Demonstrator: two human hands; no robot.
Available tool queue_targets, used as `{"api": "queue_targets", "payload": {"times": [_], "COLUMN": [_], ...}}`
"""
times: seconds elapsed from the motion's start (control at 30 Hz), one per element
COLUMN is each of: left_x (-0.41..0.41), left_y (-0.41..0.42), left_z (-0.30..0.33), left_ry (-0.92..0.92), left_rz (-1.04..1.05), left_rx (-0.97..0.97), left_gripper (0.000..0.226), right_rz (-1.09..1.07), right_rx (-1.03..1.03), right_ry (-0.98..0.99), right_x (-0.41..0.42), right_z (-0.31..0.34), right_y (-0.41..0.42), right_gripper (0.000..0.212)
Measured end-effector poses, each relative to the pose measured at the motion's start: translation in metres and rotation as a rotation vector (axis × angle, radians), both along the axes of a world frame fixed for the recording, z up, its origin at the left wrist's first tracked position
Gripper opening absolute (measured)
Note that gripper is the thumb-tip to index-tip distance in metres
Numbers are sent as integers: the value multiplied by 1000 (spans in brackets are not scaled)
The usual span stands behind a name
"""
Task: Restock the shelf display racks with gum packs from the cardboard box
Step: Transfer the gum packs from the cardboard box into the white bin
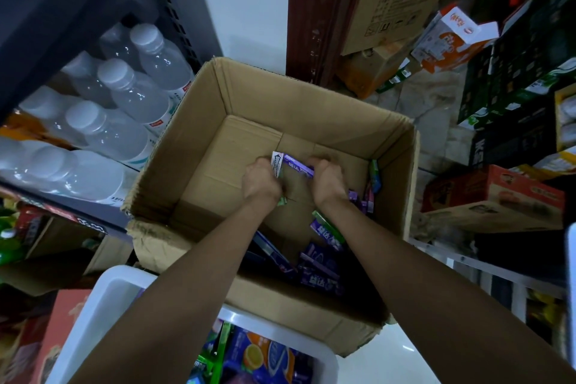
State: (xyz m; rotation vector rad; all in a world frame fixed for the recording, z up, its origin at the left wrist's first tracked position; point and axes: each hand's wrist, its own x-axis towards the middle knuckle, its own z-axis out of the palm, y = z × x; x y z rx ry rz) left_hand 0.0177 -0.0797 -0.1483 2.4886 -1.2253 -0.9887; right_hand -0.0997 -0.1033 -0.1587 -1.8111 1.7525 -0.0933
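Deep in the cardboard box (pixel 311 109) now, mostly bare bottom showing, loose gum packs (pixel 321 259) scattered along the near right side. Plenty left to shift, judging by that pile; display racks nowhere in view. Left hand (pixel 261 179) curled round a white-ended pack (pixel 278 163), right hand (pixel 327 179) clenched on the purple pack (pixel 297 165) beside it. Both grips full.

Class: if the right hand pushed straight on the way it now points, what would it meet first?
Probably the purple gum pack already at its fingers, held with the left hand; beyond that, the cardboard box floor or far wall, though depth is unclear.
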Motion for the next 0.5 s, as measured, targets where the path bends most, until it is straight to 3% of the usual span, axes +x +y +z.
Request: {"api": "queue_targets", "payload": {"times": [0.13,0.2,0.33,0.5], "left_x": [1,2,5,8], "left_y": [-2,2,14,43], "left_z": [10,20,50,90], "left_ry": [508,722,897,1002], "left_rz": [309,410,442,406], "left_rx": [-65,-80,-156,-254], "left_gripper": [12,20,14,8], "right_rz": [-250,-362,-427,-384], "right_rx": [204,252,268,157], "right_ry": [-414,-550,-725,-719], "right_x": [2,3,2,6], "right_z": [11,18,46,88], "right_y": [0,1,9,39], "right_gripper": [30,32,32,34]}}
